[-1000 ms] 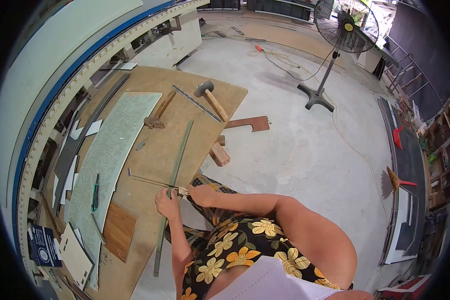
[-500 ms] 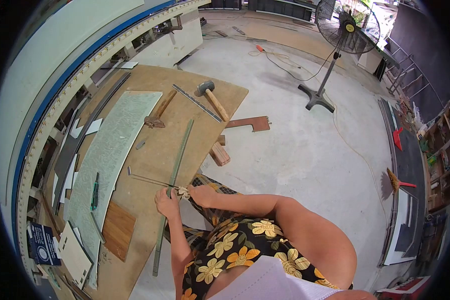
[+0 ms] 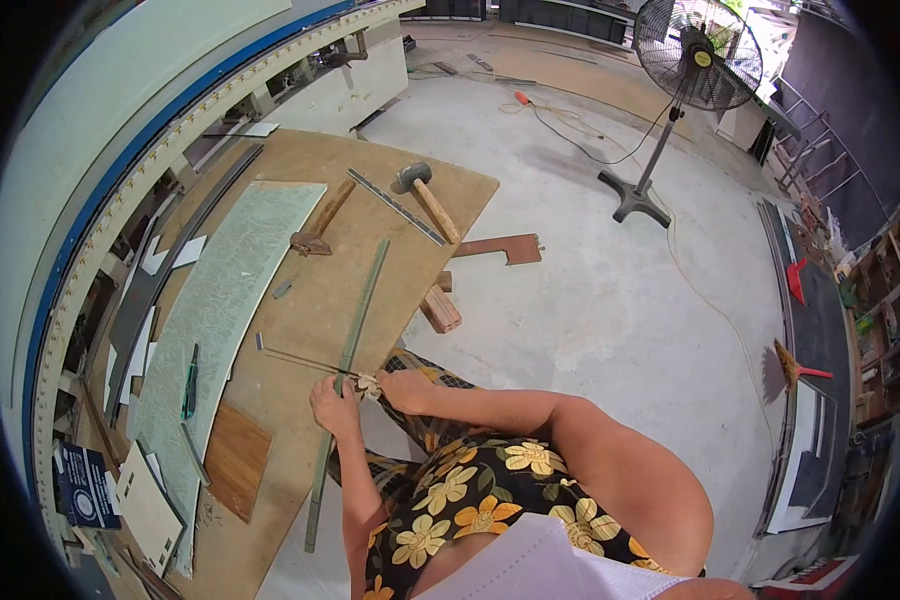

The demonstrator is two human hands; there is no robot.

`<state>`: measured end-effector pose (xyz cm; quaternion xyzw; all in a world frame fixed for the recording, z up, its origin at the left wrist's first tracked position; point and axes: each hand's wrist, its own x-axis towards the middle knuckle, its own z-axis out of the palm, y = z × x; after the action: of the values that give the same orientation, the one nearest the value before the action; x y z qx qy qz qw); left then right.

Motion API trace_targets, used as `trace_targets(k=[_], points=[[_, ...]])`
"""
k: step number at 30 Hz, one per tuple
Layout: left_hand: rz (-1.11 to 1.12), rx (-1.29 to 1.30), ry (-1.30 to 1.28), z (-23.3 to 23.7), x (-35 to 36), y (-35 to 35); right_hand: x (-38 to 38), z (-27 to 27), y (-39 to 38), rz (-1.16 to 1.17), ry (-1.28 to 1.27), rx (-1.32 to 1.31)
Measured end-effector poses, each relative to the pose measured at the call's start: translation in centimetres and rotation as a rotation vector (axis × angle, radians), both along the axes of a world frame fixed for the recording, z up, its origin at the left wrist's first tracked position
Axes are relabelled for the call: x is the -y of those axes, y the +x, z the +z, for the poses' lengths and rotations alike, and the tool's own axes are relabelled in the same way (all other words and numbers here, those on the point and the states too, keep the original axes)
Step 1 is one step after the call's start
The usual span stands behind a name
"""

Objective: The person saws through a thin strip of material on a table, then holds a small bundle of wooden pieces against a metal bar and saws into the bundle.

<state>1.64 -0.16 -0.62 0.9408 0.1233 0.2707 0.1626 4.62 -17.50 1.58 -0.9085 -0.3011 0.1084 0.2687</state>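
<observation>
1. My left hand (image 3: 333,405) pinches the long green strip (image 3: 365,310), whose near end juts past the tabletop's (image 3: 320,290) edge.
2. My right hand (image 3: 407,392) closes by the pale wrapping (image 3: 368,386) on a thin-framed tool (image 3: 295,357) that crosses the strip.
3. A mallet (image 3: 432,205) lies near the strip's far end.
4. A green-handled cutter (image 3: 190,385) rests on the patterned panel (image 3: 225,280).
</observation>
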Motion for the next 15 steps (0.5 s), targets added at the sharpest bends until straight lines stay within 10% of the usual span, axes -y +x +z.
trace_targets(k=[15], points=[[0.009, 0.008, -0.008, -0.06, 0.31, 0.40, -0.04, 0.37, -0.29, -0.060, -0.017, 0.031]])
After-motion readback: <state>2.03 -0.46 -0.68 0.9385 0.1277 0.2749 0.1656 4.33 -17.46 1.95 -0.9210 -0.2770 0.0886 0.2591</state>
